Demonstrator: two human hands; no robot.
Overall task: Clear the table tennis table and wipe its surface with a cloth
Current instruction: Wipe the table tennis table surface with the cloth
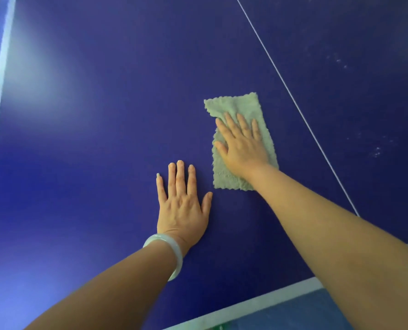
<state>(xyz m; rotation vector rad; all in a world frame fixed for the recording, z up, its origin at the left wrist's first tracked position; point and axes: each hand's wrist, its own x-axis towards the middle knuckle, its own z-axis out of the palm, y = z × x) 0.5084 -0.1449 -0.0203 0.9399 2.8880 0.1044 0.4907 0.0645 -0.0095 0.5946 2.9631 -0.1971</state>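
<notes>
Blue table tennis table (91,139) bears a flat green cloth (235,106).

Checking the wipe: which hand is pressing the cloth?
The right hand, flat on the green cloth; the left hand, wearing a bracelet, rests on the bare table beside it.

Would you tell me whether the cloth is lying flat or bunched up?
Flat: the cloth lies as a rectangle under the right hand.

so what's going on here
A person is wiping a blue table tennis table with a pale green cloth. The right hand presses flat on the cloth, just left of the thin white line; the left hand rests flat on the bare surface beside it. Pale smudges show right of the line.
</notes>
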